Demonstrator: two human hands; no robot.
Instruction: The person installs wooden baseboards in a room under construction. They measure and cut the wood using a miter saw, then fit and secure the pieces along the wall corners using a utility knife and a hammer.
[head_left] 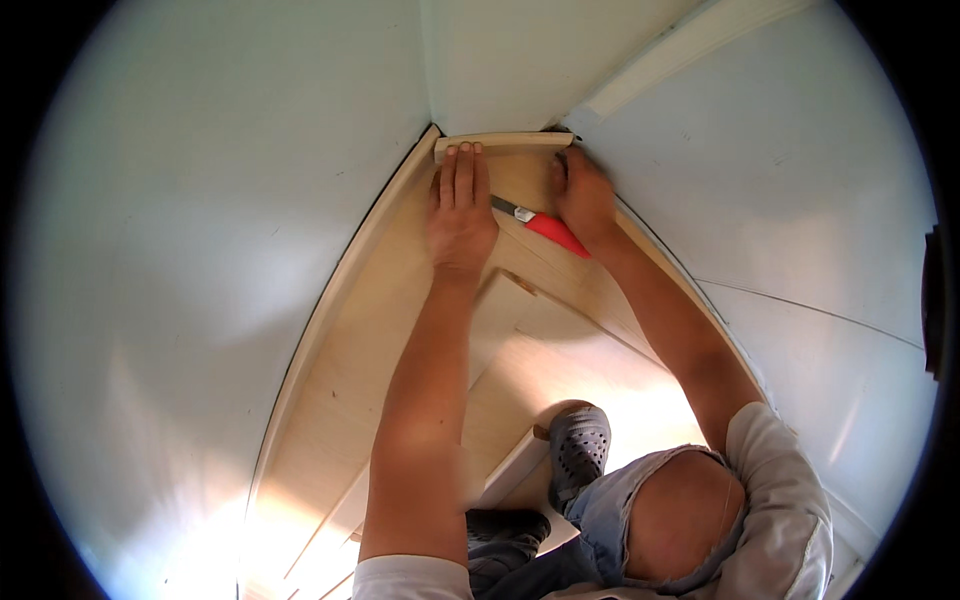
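A short pale wooden trim strip point(512, 143) lies along the foot of the far wall, in the corner. My left hand point(462, 212) rests with straight fingers on the strip's left part, fingertips over its upper edge. By the strip's right end, my right hand point(585, 192) is closed, thumb side toward the strip. Its fingers are partly hidden and slightly blurred, so what they hold cannot be made out. Between my hands, a tool with a red handle point(557, 233) and a narrow grey blade lies on the wooden floor; part of the blade is hidden by my left hand.
Pale blue walls point(220, 200) close in on both sides. A long wooden trim point(345, 262) runs along the left wall's foot. Light wooden boards point(530, 330) lie on the floor nearer me. My bent knee point(685, 515) and a grey clog point(580, 445) are below my arms.
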